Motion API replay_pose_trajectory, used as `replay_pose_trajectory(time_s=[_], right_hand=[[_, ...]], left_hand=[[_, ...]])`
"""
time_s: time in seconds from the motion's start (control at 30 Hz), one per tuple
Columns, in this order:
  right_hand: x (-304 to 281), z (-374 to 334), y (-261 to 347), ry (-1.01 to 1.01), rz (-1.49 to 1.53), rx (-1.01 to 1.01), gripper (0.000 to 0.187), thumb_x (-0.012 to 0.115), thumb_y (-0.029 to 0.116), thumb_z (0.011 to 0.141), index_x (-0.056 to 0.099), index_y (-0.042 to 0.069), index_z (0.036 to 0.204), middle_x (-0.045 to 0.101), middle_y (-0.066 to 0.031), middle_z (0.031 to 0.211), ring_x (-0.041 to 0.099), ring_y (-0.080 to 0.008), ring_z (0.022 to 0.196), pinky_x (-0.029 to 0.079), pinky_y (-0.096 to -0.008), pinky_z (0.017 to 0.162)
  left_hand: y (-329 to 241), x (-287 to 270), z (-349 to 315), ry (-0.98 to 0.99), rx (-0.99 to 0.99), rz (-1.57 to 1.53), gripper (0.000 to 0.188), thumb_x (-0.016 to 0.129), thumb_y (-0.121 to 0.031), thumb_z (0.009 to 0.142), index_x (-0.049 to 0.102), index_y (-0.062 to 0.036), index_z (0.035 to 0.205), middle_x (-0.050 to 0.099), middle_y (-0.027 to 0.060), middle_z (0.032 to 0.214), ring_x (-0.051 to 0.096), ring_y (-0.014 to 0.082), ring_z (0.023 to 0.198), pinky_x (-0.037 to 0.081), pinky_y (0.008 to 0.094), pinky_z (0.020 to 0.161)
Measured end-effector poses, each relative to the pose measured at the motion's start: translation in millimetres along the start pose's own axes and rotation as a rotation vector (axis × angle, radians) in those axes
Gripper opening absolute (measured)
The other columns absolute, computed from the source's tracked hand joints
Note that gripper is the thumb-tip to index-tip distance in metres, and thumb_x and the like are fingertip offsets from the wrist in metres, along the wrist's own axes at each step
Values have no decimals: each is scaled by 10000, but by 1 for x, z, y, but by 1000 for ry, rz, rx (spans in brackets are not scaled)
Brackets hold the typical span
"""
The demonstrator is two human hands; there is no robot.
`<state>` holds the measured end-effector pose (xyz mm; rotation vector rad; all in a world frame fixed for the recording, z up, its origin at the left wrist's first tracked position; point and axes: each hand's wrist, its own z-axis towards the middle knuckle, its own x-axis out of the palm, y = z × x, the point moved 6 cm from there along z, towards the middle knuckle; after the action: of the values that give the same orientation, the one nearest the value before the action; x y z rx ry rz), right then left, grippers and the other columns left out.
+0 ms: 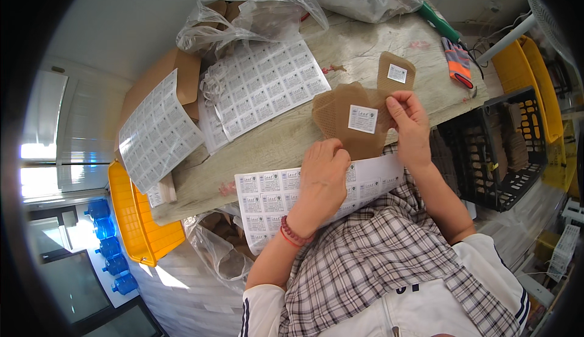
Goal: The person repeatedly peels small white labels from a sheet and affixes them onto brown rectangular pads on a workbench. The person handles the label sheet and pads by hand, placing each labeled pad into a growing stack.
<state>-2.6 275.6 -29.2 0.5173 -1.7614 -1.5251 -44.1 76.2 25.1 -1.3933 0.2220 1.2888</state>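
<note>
Brown mesh-patterned pads lie fanned and overlapping at the table's front edge, the top one bearing a square white label. My right hand pinches their right edge between thumb and fingers. A curled sheet of printed labels hangs over the table edge onto my lap. My left hand rests on this sheet, fingers bent together against the pads' lower edge; its fingertips are hidden. Just beyond my right hand lies another brown pad with a white label.
More label sheets lie left on the table, by a cardboard box. Clear plastic bags stand at the back. A glove lies far right. Crates, black and yellow, flank the table.
</note>
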Motion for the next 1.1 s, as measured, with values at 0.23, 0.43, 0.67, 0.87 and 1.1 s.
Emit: replay_pose_trajectory(time_s=[0.23,0.43,0.67,0.87,1.1], right_hand=[[-85,90,25,-255,-364,-279,199,651,113,1003,634,21,1178,709,-62,1005,665,-130,873,521,-250,781],[5,-12,69,203,-793,-574,312,683,47,927,644,37,1237,725,-108,1117,686,-259,1055,520,-367,935],[24,-85,14,395,-779,-602,290,773,12,806,716,57,1088,699,-77,988,644,-272,929,505,-373,823],[36,-97,21,397,-889,-861,225,795,56,767,756,76,988,702,-45,956,662,-242,899,528,-395,848],[34,-109,16,361,-1006,-1001,261,788,60,760,763,90,1019,728,-46,1065,681,-248,979,555,-423,937]], left_hand=[[-10,-12,4,-33,-68,-79,67,591,-74,962,605,-24,919,551,143,853,575,359,833,470,440,736],[-7,12,8,-59,-81,-95,86,594,-86,959,624,-26,905,589,147,884,600,354,866,487,445,755],[10,2,-19,-44,-215,-123,128,625,-100,940,687,-10,1006,664,154,942,645,352,896,510,428,794],[39,-5,-47,-14,-419,-234,131,644,-130,925,716,-24,952,668,136,934,647,324,887,499,410,791],[47,1,-46,-30,-417,-282,104,678,-75,900,715,12,941,647,116,864,633,238,798,496,345,726]])
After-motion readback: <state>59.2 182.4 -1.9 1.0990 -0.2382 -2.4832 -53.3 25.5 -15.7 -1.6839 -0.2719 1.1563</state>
